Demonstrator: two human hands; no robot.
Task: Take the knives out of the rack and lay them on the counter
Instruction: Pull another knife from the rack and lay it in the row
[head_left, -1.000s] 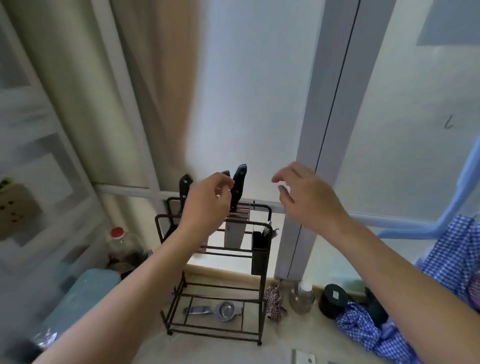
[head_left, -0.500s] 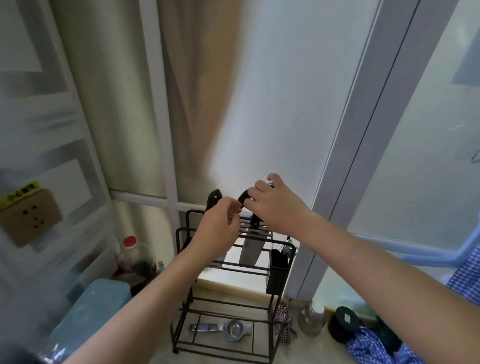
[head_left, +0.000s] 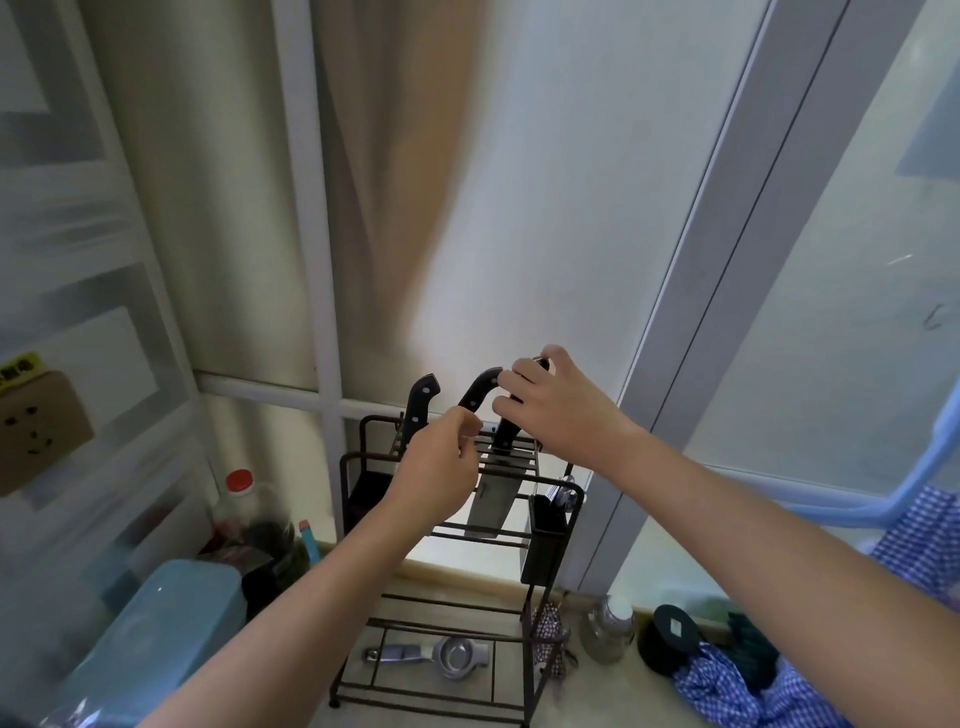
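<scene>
Our right hand (head_left: 561, 410) grips a knife handle (head_left: 506, 434), mostly hidden; our left hand (head_left: 436, 467), loosely curled, covers part of the rack (head_left: 550, 525); whether it grips anything is unclear.

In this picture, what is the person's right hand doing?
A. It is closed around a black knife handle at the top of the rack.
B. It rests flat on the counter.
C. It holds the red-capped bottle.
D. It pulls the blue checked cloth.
A: the right hand wraps a black knife handle above the dark wire rack, far from the bottle, counter and cloth.
</scene>
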